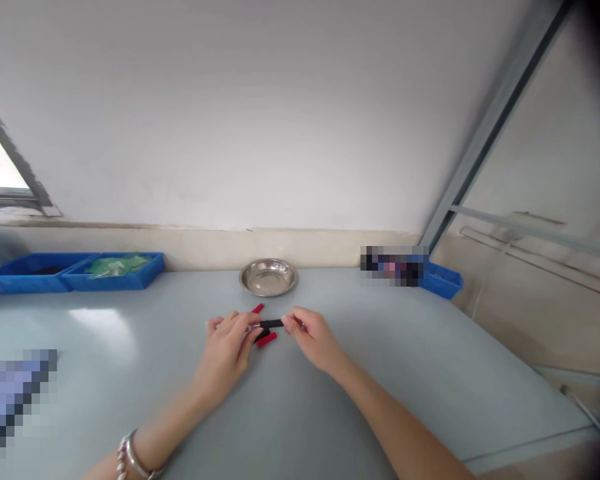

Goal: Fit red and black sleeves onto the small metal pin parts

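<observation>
Between my two hands, just above the grey table, is a slim black pen with a silvery part toward its left end. My left hand has its fingers closed round the left end of the pen. At the other end, my right hand pinches it between thumb and bent fingers. A short red piece lies below the pen, beside a small black piece partly hidden by my left fingers. Another red piece shows just beyond my left fingertips.
A round steel dish stands at the back, near the wall. Two blue trays sit at the back left, one holding a green plastic bag. Another blue tray is at the back right, beside a blurred-out patch. A grey metal post rises there.
</observation>
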A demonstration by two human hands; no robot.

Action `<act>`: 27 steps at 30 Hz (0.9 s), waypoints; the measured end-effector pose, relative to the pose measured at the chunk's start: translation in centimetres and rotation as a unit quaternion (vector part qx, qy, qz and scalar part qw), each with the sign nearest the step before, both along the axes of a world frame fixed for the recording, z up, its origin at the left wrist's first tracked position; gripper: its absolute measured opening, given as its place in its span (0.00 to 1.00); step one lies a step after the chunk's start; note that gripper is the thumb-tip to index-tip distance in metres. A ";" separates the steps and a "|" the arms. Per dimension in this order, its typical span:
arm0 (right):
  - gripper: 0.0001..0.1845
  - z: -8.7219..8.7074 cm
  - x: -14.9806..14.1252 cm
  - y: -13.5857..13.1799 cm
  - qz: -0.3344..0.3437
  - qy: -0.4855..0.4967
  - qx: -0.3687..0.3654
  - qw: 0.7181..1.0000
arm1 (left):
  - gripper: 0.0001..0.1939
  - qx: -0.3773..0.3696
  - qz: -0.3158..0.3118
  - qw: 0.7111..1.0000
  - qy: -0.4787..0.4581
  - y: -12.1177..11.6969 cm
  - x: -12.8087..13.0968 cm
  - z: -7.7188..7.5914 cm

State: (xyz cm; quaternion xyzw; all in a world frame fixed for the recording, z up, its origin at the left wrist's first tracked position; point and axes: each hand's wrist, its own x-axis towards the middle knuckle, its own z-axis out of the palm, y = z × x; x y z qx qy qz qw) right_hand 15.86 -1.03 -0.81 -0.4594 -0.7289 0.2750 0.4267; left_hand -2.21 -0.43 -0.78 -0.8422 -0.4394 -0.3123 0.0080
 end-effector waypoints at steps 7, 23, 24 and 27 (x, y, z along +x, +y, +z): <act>0.13 0.3 -0.1 -0.2 0.026 0.015 -0.008 1.000 | 0.08 0.008 0.002 1.000 -0.005 -0.1 -0.1 -0.1; 0.17 0.0 0.0 0.1 0.005 -0.038 0.029 0.999 | 0.09 -0.031 -0.016 0.999 0.010 0.0 -0.1 0.0; 0.17 0.0 0.0 0.1 0.000 -0.040 0.031 0.999 | 0.09 -0.037 -0.014 0.999 0.014 0.0 0.0 -0.1; 0.14 0.0 0.2 0.1 -0.045 -0.049 0.038 0.997 | 0.08 -0.062 -0.014 0.998 0.024 -0.1 0.1 -0.1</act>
